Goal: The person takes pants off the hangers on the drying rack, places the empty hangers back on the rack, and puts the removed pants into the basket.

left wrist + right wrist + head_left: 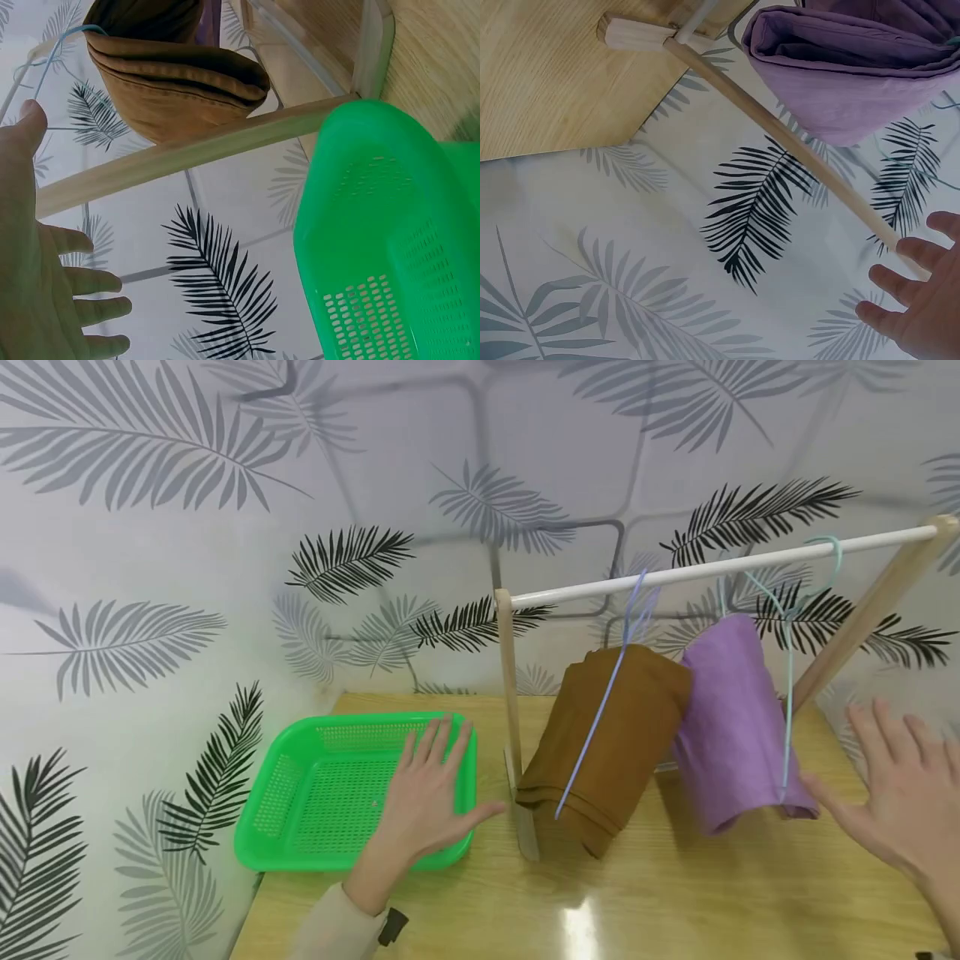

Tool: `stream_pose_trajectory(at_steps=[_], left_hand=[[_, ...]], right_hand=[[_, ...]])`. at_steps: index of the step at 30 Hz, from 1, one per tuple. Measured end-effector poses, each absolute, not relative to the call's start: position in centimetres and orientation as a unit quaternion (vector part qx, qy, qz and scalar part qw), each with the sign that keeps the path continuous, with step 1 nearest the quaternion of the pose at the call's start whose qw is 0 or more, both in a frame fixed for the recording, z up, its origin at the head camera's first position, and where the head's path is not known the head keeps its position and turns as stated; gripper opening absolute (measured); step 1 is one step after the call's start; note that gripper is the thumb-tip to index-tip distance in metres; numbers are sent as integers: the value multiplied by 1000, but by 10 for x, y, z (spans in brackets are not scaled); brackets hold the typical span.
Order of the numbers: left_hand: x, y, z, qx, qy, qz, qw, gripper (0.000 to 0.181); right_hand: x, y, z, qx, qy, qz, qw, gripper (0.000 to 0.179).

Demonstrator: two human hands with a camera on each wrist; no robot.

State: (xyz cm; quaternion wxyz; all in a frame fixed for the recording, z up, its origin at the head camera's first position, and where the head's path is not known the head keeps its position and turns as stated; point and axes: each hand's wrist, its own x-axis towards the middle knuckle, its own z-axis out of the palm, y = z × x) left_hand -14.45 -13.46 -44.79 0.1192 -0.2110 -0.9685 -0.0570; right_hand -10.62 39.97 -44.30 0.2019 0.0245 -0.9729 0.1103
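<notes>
we see the wooden table [480, 918] carrying the rack [720, 567], whose white rod climbs toward the right in the head view, and the green basket [360, 721] just left of it. from the rod hang the brown cloth [630, 727], its long axis running upper right to lower left, and beside it the purple cloth [738, 718], leaning the other way. our left hand [423, 802], fingers spread wide and holding nothing, is over the basket's right side; the brown cloth lies to its right, beyond the rack's left leg. our right hand [903, 789], also wide and bare, is nearer the purple cloth, which lies to its left. slimmest are the blue hanger [596, 727] over the brown cloth and the mint hanger [788, 693] by the purple one.
</notes>
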Motion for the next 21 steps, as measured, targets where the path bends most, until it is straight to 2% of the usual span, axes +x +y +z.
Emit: stream_pose_trajectory(at_steps=[15,21], left_hand=[[-171,-110,-447,-217,-963,-61,147,115],[-181,-101,-448,-221,-959,-47,168,97]], right_hand=[[-150,417,-436,-8,-980,64,186,99],[-162,422,-432,-20,-985,69,158,101]])
